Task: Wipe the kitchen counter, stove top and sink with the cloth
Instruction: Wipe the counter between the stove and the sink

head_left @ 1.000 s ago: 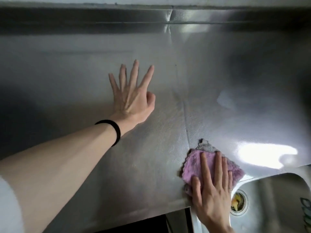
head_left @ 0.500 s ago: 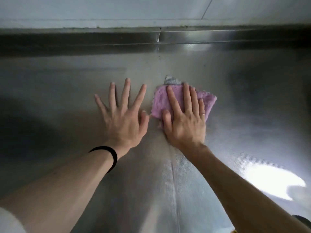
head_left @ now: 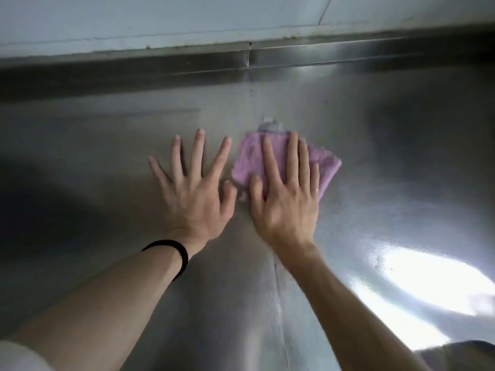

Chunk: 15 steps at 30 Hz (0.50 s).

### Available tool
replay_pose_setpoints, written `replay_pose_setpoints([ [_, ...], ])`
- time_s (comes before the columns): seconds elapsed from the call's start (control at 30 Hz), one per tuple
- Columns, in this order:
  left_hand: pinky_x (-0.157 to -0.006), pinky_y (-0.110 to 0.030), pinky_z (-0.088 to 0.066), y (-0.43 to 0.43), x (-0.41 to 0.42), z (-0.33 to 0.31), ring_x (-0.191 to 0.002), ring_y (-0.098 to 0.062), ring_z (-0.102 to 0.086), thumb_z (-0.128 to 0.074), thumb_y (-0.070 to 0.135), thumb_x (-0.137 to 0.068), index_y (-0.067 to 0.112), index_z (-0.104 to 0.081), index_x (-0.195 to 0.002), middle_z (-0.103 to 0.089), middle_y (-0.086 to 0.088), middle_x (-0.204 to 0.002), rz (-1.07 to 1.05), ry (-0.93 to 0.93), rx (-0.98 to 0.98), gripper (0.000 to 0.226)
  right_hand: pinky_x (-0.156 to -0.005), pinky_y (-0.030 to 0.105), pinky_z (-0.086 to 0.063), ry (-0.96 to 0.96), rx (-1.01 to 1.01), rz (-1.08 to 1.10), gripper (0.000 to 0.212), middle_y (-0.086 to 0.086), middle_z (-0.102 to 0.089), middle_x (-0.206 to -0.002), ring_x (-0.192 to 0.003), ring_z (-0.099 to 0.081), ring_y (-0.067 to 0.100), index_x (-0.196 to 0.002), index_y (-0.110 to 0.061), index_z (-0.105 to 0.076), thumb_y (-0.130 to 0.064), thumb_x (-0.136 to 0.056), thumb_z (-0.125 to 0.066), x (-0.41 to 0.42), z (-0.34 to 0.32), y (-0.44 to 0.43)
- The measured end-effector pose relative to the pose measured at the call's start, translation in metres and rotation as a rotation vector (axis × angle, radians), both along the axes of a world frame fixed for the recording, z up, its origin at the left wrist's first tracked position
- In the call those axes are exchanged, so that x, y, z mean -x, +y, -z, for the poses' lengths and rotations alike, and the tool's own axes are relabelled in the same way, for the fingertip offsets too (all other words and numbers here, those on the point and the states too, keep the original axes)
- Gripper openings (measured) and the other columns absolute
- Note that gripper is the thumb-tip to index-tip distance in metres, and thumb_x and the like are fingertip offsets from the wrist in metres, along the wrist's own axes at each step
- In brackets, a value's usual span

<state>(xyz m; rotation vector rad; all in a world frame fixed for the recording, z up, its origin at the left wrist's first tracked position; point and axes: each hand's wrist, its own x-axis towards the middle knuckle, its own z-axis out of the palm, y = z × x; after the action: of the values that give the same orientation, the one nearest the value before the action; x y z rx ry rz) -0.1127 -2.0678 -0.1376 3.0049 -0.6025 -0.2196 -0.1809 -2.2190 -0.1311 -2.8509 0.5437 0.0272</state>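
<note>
A pink cloth [head_left: 325, 167] lies flat on the stainless steel counter [head_left: 107, 162], about midway to the back wall. My right hand [head_left: 286, 199] presses down on it with fingers spread, covering most of it; a grey corner of the cloth sticks out beyond my fingertips. My left hand [head_left: 195, 191] rests flat on the bare steel just left of the cloth, fingers apart, holding nothing. A black band circles my left wrist. The sink's corner [head_left: 460, 354] shows at the bottom right edge.
A raised steel backsplash [head_left: 348, 60] runs along the back of the counter under a pale tiled wall [head_left: 160, 20]. A seam [head_left: 278, 290] in the steel runs front to back under my right arm. A bright light reflection [head_left: 428, 285] sits at the right.
My right hand slid the cloth from the sink's near edge up the counter to beside my left hand. In the last half second it has barely shifted. My left hand stayed planted.
</note>
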Motion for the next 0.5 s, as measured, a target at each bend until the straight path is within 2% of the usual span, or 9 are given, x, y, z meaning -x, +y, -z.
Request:
replay_pose_setpoints([
  [0.13, -0.118, -0.081, -0.007, -0.002, -0.001, -0.001, -0.158, -0.047, -0.016, -0.037, 0.046, -0.093, 0.038, -0.025, -0.165, -0.016, -0.007, -0.176, -0.005, 0.014, 0.011, 0.074, -0.126, 0.052, -0.021, 0.079, -0.042, 0.039, 0.067, 0.011, -0.012, -0.175, -0.161, -0.015, 0.030, -0.164, -0.034, -0.029, -0.048, -0.100, -0.046, 0.133, -0.004, 0.039],
  [0.23, -0.118, -0.081, -0.006, -0.003, -0.002, -0.003, -0.158, -0.047, -0.015, -0.039, 0.046, -0.093, 0.038, -0.025, -0.166, -0.016, -0.006, -0.176, -0.012, 0.032, 0.011, 0.074, -0.120, 0.054, -0.028, 0.149, -0.043, 0.060, 0.066, 0.016, -0.024, -0.171, -0.155, -0.031, 0.036, -0.158, -0.030, -0.042, -0.047, -0.093, -0.048, 0.164, -0.006, 0.045],
  [0.37, -0.118, -0.081, -0.006, -0.001, 0.000, -0.003, -0.158, -0.047, -0.014, -0.038, 0.046, -0.093, 0.039, -0.023, -0.166, -0.015, -0.006, -0.176, -0.003, 0.035, -0.002, 0.075, -0.123, 0.055, -0.026, 0.131, -0.023, -0.058, 0.068, 0.017, -0.018, -0.172, -0.158, -0.022, 0.035, -0.163, -0.030, -0.030, -0.047, -0.100, -0.047, 0.121, -0.006, 0.024],
  [0.5, -0.119, -0.081, -0.006, -0.002, -0.003, -0.003, -0.159, -0.047, -0.013, -0.036, 0.047, -0.096, 0.041, -0.018, -0.167, -0.012, -0.006, -0.177, -0.005, 0.043, -0.016, 0.073, -0.129, 0.055, -0.015, 0.048, 0.001, -0.058, 0.067, 0.017, -0.013, -0.173, -0.161, -0.012, 0.034, -0.166, -0.030, -0.019, -0.047, -0.107, -0.043, 0.016, 0.000, -0.021],
])
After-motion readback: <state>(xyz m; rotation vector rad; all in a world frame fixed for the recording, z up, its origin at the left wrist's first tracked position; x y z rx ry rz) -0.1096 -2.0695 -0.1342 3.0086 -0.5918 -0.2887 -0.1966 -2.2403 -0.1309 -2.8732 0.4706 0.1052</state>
